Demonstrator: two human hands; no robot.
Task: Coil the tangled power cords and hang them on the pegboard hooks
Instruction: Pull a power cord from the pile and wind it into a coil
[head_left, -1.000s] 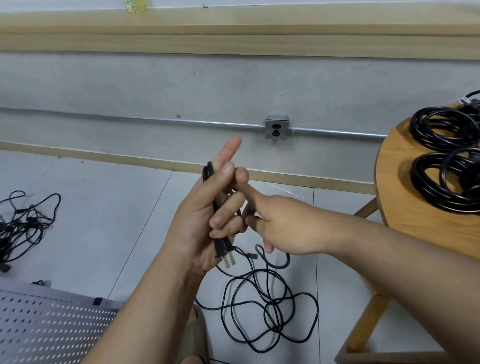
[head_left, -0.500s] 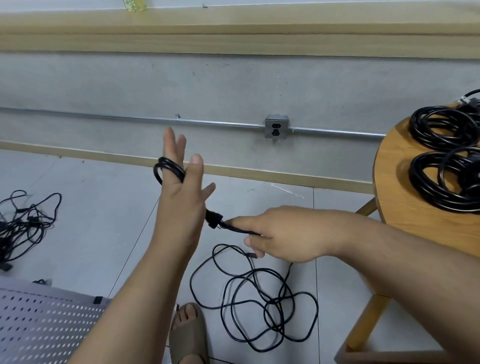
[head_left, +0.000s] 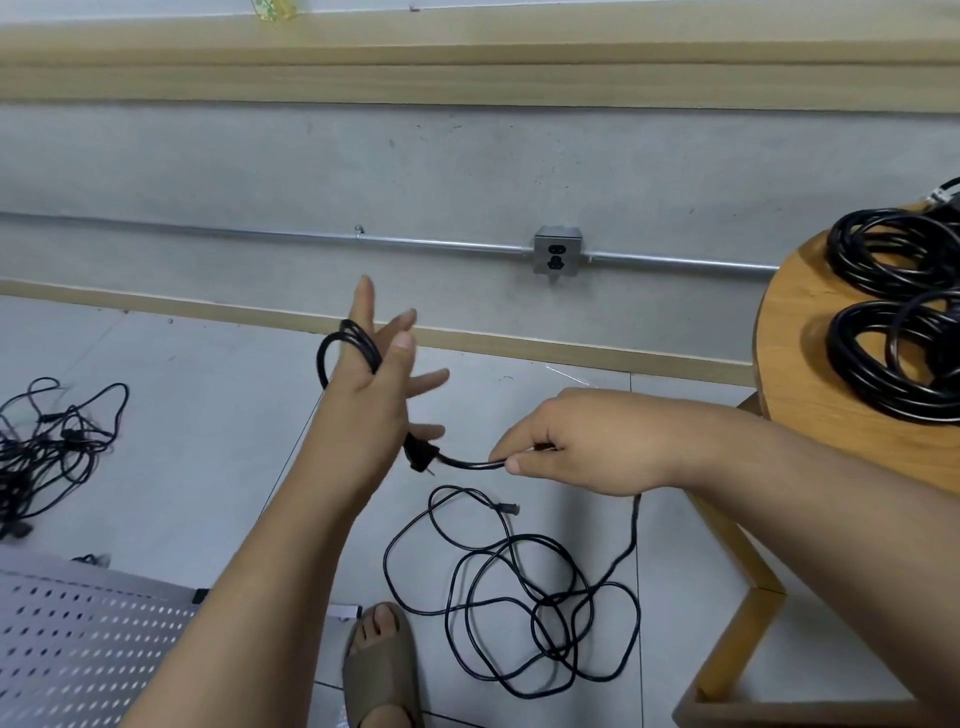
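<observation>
Pinched by the right hand (head_left: 587, 441) just behind its black plug (head_left: 420, 453), the thin black power cord (head_left: 467, 464) trails to the floor. The left hand (head_left: 371, 395), fingers straight and spread, carries its loops. Beyond, coiled black cords (head_left: 893, 332) lie on a round wooden table (head_left: 789, 364).

Bare workroom or utility space: a grey cement wall (head_left: 260, 166) carries an exposed metal conduit (head_left: 260, 238) that runs into a surface-mounted socket box (head_left: 558, 254), above a pale tiled floor (head_left: 208, 441) edged with wooden skirting (head_left: 519, 345). A perforated metal pegboard (head_left: 78, 649) shows at lower left and black coiled cords (head_left: 857, 270) sit on a round wooden table (head_left: 800, 364) at right. A black cord (head_left: 550, 605) and a tangle of thinner cords (head_left: 52, 441) sprawl across the tiles.
</observation>
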